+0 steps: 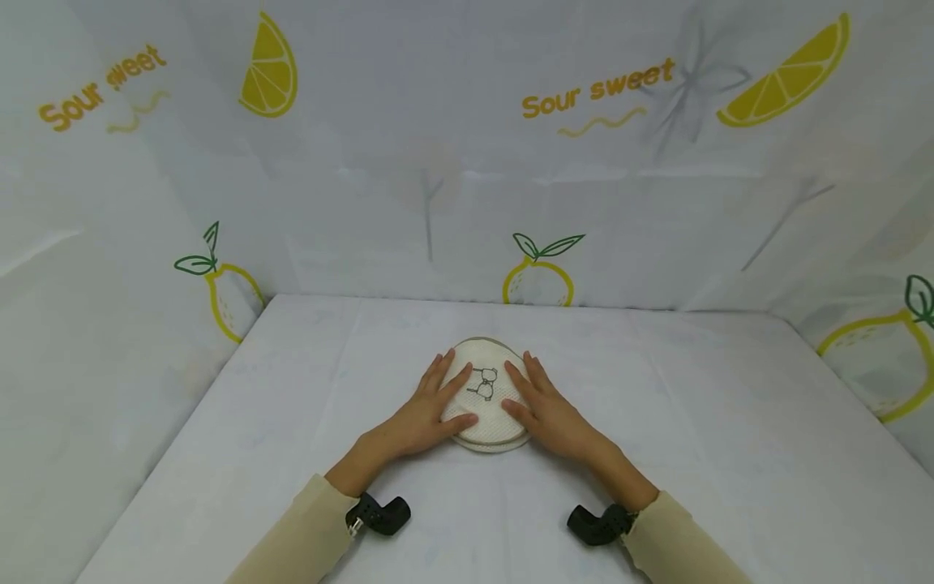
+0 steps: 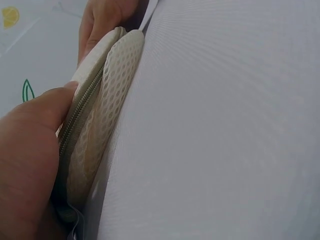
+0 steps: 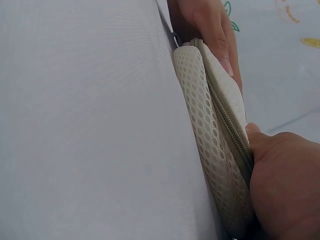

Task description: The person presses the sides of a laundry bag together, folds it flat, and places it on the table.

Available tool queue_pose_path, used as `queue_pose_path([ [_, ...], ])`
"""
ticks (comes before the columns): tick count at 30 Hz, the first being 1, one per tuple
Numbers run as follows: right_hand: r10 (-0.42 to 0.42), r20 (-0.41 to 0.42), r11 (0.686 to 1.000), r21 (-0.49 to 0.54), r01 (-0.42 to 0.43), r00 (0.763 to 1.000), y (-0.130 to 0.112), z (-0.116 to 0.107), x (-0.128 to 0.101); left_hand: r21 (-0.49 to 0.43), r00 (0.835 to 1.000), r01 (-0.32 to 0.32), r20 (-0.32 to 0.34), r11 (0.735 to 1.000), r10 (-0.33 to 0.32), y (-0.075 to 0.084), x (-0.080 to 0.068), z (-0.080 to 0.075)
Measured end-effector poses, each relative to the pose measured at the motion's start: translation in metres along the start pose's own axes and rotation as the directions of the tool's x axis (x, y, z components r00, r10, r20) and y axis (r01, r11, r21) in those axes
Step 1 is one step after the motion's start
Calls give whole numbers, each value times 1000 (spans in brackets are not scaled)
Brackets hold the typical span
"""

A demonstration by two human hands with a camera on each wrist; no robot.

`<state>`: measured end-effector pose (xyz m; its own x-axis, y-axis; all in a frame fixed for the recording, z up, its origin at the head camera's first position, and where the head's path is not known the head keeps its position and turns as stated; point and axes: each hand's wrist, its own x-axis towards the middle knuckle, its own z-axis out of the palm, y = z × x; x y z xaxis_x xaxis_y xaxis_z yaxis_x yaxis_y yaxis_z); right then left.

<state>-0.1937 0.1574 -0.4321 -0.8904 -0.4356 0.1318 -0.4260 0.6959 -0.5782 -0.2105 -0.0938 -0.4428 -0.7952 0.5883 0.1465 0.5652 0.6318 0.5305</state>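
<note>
Mesh pouch lies flat on the white tablecloth, just below the middle of the head view, with its printed emblem facing up. My left hand rests on the pouch from 8 o'clock and my right hand from 4 o'clock; both lie flat, fingers straight and slightly spread, pressing down rather than pinching anything. My left thumb bears on the zipper seam at the rim in the left wrist view, and my right thumb touches the same seam on the opposite edge. The honeycomb underside sits against the cloth. I judge the step in hand to be flattening and steadying the pouch. To do it well, I keep pressure equal on both sides so the pouch does not slide toward 12 o'clock or rotate, hold my palms low, and keep my fingertips clear of the emblem at centre. I keep my thumbs on the seam without hooking it, since a curled thumb could lift the rim and wrinkle the mesh. Lemon-print walls stand at 9, 12 and 3 o'clock, well apart from my hands.
</note>
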Motion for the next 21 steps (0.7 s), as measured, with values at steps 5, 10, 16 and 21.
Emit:
queue_pose_path([
  [5,-1,9,1000,7,1,1000,1,1,3,-4,1000,3,22,1000,-3,-3,1,-3],
  [10,-3,15,1000,9,3,1000,1,2,9,-15,1000,2,31,1000,-2,-5,2,-7],
  [16,-14,-2,1000,-28,14,1000,4,8,12,9,1000,-13,-10,1000,13,-8,2,-4],
  [21,8,9,997,-77,-7,1000,3,10,4,55,1000,-9,-15,998,10,-8,-4,5],
])
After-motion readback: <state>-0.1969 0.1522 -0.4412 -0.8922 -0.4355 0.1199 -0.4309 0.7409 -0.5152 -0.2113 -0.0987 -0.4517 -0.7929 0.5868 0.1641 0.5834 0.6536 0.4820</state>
